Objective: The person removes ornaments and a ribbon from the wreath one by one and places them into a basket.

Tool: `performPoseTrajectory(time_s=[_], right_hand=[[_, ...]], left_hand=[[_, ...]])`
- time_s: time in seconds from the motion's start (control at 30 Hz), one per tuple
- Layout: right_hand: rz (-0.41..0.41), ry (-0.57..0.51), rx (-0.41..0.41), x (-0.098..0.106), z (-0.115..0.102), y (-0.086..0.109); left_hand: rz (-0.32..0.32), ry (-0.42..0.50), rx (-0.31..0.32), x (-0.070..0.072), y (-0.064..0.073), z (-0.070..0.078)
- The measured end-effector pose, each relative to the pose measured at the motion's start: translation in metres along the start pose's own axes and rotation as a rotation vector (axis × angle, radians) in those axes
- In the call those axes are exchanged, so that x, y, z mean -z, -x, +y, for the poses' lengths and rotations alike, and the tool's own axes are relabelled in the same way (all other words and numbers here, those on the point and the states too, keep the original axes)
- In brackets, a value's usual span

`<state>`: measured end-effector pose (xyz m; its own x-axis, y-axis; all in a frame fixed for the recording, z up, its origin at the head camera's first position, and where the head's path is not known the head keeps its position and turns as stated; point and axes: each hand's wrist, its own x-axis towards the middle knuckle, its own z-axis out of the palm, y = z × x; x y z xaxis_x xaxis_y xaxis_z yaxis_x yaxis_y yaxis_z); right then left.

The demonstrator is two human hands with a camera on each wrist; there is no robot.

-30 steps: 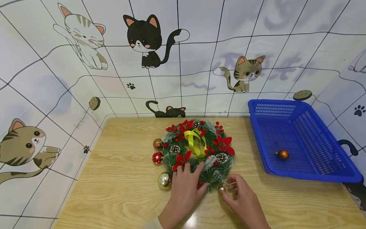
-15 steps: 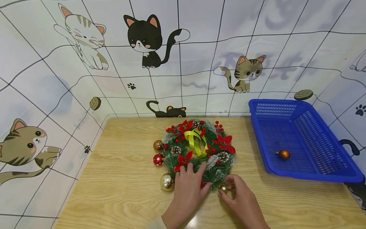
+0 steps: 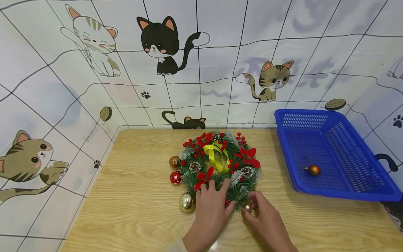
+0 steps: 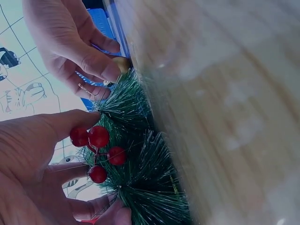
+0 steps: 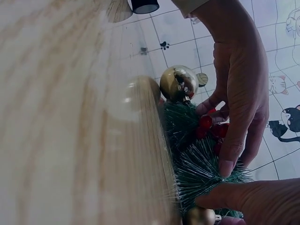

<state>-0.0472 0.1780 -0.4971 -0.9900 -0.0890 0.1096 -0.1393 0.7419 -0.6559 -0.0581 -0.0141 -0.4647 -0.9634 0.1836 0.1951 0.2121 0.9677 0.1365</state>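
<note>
A green Christmas wreath point(image 3: 189, 180) with red poinsettias, berries, pine cones and a yellow ribbon point(image 3: 209, 151) lies on the table. My left hand point(image 3: 210, 208) holds its near side, thumb towards me and fingers over the greenery; in the left wrist view red berries point(image 4: 98, 137) show between thumb and fingers. At the near right edge, my right hand point(image 3: 267, 218) pinches a small gold bauble point(image 3: 247, 207) against the wreath, partly hidden by the fingers. Along the left edge sit a brown bauble point(image 3: 174, 161), a red spotted bauble point(image 3: 176, 177) and a larger gold bauble point(image 3: 187, 202).
A blue plastic basket point(image 3: 315, 190) stands on the right side of the wooden table point(image 3: 132, 196), with one orange-brown bauble point(image 3: 313, 170) inside. A cat-printed cloth point(image 3: 220, 70) rises behind and beside the table.
The wreath, its left baubles and my left hand have shifted slightly to the right. My right hand stays nearly in place, with the small gold bauble now closer against the wreath.
</note>
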Motion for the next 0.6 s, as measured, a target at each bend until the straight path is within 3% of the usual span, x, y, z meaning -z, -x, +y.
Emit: performPoseTrajectory(time_s=[0.23, 0.37, 0.5, 0.6], right_hand=[[-0.038, 0.006, -0.058, 0.007, -0.004, -0.001], [-0.02, -0.052, -0.074, 0.011, -0.006, -0.001], [0.039, -0.117, -0.021, 0.014, -0.004, 0.0], [0.105, -0.104, 0.036, 0.016, -0.003, -0.001]], left_hand=[[0.017, -0.003, 0.002, -0.003, -0.001, 0.005], [0.044, 0.007, 0.002, -0.004, -0.001, 0.007], [0.061, 0.046, -0.008, -0.004, 0.002, 0.008], [0.055, 0.089, -0.016, -0.003, 0.004, 0.006]])
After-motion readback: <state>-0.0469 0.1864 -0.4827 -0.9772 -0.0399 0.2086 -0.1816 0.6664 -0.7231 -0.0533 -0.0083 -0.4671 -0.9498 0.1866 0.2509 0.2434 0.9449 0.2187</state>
